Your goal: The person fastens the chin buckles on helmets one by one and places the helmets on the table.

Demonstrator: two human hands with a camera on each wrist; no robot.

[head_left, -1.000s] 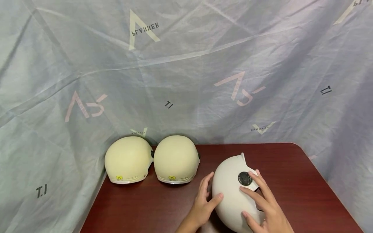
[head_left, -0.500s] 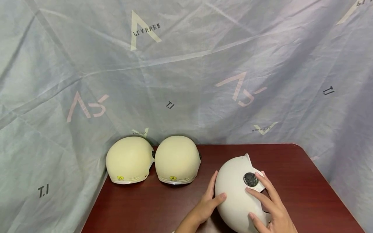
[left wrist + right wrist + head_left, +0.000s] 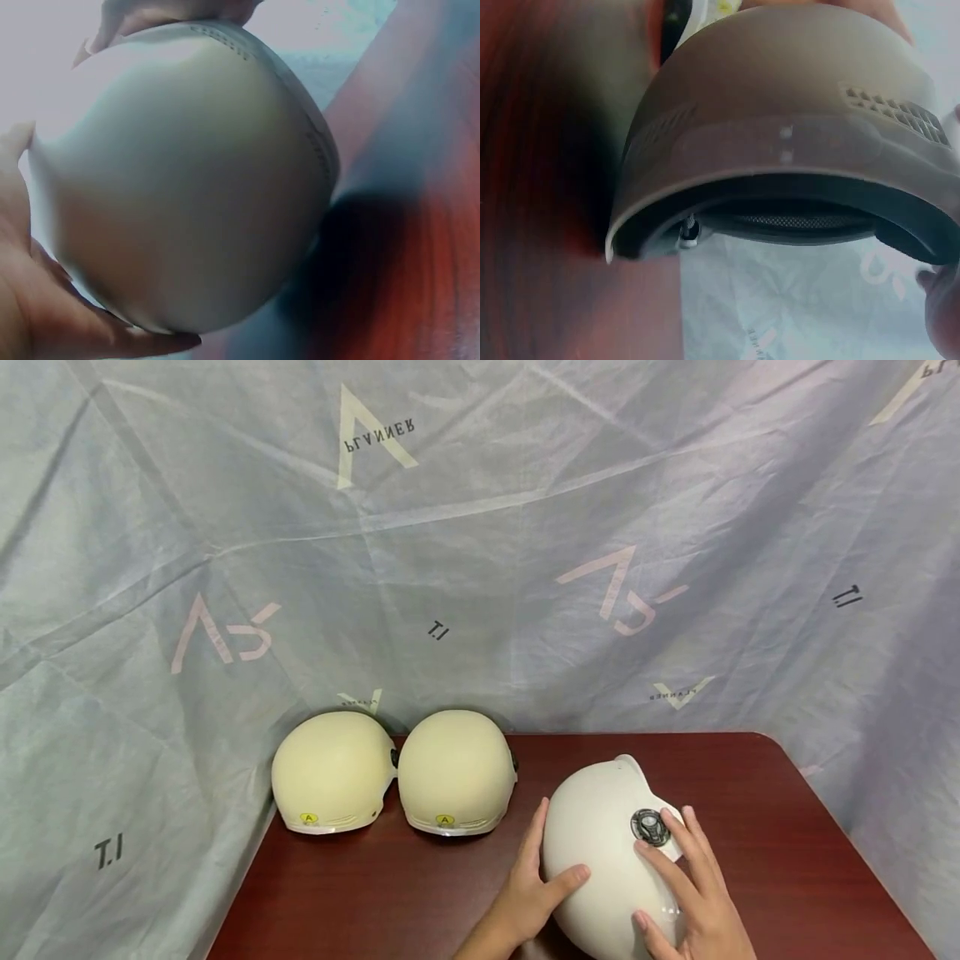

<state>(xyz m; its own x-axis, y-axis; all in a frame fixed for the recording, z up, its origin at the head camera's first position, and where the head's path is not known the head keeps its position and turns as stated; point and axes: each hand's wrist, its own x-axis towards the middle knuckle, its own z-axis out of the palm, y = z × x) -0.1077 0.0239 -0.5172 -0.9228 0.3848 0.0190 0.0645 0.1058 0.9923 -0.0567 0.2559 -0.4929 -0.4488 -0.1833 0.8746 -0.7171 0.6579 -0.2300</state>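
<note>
A white helmet (image 3: 600, 852) is held tilted between both hands at the table's front right, a round black disc (image 3: 650, 827) on its side. My left hand (image 3: 536, 881) grips its left side, thumb spread apart from the fingers. On the other side my right hand (image 3: 697, 885) holds it, fingers near the disc and thumb on the shell. In the left wrist view the smooth shell (image 3: 187, 172) fills the middle, a dark shadow beside it on the table. The right wrist view shows the helmet's rim, a grid vent (image 3: 896, 112) and the dark inner lining (image 3: 795, 202).
Two cream helmets (image 3: 333, 772) (image 3: 456, 772) stand side by side at the table's back left, each with a small yellow sticker. The dark red table (image 3: 780, 843) has a rounded far right corner. A grey printed cloth (image 3: 480, 568) hangs behind it and at the sides.
Gripped by both hands, the white helmet shifts slightly right, then back left while turning, so its open side shows less and its disc faces up more. The cream helmets stay put.
</note>
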